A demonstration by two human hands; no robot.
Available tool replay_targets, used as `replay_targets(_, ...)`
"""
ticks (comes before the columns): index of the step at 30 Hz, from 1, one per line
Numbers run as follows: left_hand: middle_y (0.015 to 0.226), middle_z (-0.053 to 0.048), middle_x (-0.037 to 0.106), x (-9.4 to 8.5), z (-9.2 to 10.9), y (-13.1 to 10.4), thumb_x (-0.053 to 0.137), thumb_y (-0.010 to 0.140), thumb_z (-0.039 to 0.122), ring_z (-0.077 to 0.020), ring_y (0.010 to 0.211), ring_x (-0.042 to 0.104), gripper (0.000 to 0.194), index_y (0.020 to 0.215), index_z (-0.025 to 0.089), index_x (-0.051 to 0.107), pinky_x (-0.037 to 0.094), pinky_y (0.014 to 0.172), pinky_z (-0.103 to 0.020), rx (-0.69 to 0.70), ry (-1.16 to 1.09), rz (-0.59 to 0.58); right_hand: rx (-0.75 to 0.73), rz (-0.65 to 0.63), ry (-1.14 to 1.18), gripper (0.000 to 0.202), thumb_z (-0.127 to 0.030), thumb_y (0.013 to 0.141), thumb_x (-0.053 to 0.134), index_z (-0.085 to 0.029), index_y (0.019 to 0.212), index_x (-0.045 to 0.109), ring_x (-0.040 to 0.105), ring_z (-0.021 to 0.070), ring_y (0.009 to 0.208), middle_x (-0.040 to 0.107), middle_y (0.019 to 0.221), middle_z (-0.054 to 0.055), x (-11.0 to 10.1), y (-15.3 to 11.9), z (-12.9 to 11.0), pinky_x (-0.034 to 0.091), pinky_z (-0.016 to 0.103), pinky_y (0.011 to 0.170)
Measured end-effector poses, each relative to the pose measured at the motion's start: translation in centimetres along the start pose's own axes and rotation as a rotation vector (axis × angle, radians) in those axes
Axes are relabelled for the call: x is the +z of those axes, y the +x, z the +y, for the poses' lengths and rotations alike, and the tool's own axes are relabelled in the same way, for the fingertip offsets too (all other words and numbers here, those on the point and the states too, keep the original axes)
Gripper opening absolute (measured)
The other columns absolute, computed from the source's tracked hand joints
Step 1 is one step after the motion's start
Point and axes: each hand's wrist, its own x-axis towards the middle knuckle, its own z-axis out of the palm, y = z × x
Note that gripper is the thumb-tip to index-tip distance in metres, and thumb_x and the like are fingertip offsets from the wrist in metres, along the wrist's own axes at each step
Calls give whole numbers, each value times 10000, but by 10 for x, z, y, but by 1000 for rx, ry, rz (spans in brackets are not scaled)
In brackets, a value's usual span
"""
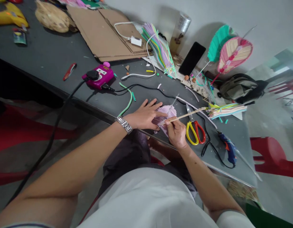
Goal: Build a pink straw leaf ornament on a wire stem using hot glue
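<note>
A lilac ribbed leaf-shaped piece (pixel 168 110), seemingly made of pipe cleaners, lies at the table's near edge with a thin pale stem sticking out at its far end. Pressed flat on its left side is my left hand (pixel 146 115), fingers spread, a watch on the wrist. My right hand (pixel 177 133) pinches a thin wooden stick (pixel 191 114), whose near end sits over the lilac piece while the rest points right. Scissors (pixel 197 129) with one yellow and one red handle lie just right of that hand. My fingers partly cover the lilac piece.
A blue glue gun (pixel 228 148) lies at the right with its black cord. Pipe cleaner bundles (pixel 158 47), a phone (pixel 192 58) and finished leaf shapes (pixel 235 54) are along the wall. Left stand a magenta power socket (pixel 98 76) and flat cardboard (pixel 108 34).
</note>
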Motion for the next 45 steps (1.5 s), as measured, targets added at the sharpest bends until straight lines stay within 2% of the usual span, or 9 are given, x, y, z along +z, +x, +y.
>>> replay_targets(8,1751,-95,159,3,-4,1,807,815,456,-440,1602,41,767,1518,377,509,21,1230,-694,20,-9,9,-6,25,-24,239,-305,1023,526,-205,852,660,637,161,681,701,753,26,1,0,-1,501,289,720)
replay_targets(18,1742,-127,185,0,0,2,804,806,449,-424,1605,63,769,1511,319,526,42,1245,-674,-18,18,-19,27,48,-77,362,-446,1019,530,-207,794,683,608,160,631,673,680,21,7,10,8,489,276,663)
replay_targets(24,1741,-106,204,1,-2,2,784,821,477,-408,1607,75,684,1453,313,581,57,1253,-660,-15,46,-22,-132,-201,-240,304,-346,1058,468,-199,1072,734,684,197,775,766,890,79,-3,24,-7,482,290,736)
replay_targets(27,1743,-109,196,1,-1,1,768,838,483,-402,1610,65,657,1443,300,591,45,1259,-649,-33,45,-36,-167,-314,-308,279,-304,1043,475,-179,1022,723,667,216,748,748,842,94,-12,30,-16,475,314,728)
replay_targets(31,1743,-115,192,-1,-2,1,762,842,509,-405,1611,56,712,1494,324,544,44,1254,-661,-52,56,-40,-75,-138,-62,266,-299,1051,466,-207,1028,715,675,202,845,745,980,91,-29,29,-23,508,323,782)
replay_targets(36,1741,-104,200,0,-3,0,746,844,533,-388,1614,75,745,1526,354,506,80,1261,-643,-11,74,-41,208,170,243,233,-393,1022,541,-223,1092,685,621,134,664,721,926,38,-78,10,-6,504,267,637)
replay_targets(38,1735,-96,222,4,-7,-2,734,839,542,-404,1608,101,714,1503,368,537,98,1251,-669,-23,67,-10,339,228,30,293,-420,1036,474,-206,1093,666,631,135,681,714,911,40,-111,0,11,505,265,656)
replay_targets(41,1698,-76,326,17,-23,1,725,814,584,-435,1586,187,677,1453,410,588,131,1227,-715,10,0,112,604,187,-464,392,-421,1055,355,-171,1034,655,631,143,719,695,864,41,-175,-17,40,487,260,677)
replay_targets(45,1622,-13,465,29,-40,8,752,731,685,-447,1560,266,728,1408,450,623,111,1237,-716,31,-189,235,835,88,-736,281,-386,961,562,-172,817,671,609,168,732,675,744,31,-253,-42,71,442,270,691)
